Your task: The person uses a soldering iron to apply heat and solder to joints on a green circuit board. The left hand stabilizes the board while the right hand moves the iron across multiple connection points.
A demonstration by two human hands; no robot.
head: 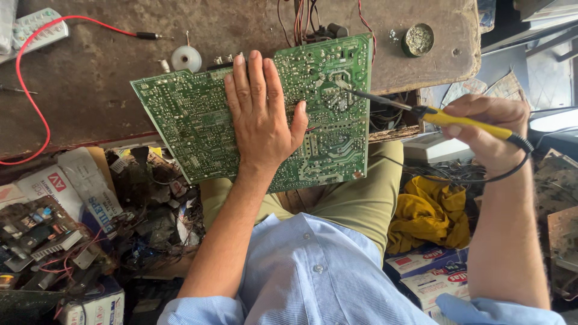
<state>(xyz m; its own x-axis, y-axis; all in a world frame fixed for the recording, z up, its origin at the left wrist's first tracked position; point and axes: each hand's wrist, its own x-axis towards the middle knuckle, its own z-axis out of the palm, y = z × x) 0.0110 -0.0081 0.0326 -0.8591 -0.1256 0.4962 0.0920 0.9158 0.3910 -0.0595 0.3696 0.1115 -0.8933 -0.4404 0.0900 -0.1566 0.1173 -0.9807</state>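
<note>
The person sits at a worn wooden workbench (pixel 90 90) with a large green circuit board (pixel 192 120) tipped over its near edge, half resting on the bench top and half hanging over their lap. The left hand (pixel 260 117) lies flat on the solder side of the board, fingers spread wide and pointing toward the far edge of the bench, pinning it down with nothing gripped.

The right hand (pixel 490 132) is off the bench's right end, closed around the yellow handle of a soldering iron (pixel 457 119). The iron's dark shaft reaches back over the board's right portion, and its tip sits on or just above the tracks near the board's upper right corner; I cannot tell whether it is touching. A black cord curls from the handle under the wrist.

On the bench, a small spool of solder wire (pixel 186 58) stands just beyond the board's far edge. A round tin (pixel 419 39) sits near the far right corner. A red lead (pixel 36 78) loops across the left end, near a grey remote control (pixel 37 29) at the far left corner. A yellow cloth (pixel 428 213) lies crumpled below the bench, beside the person's right knee.
</note>
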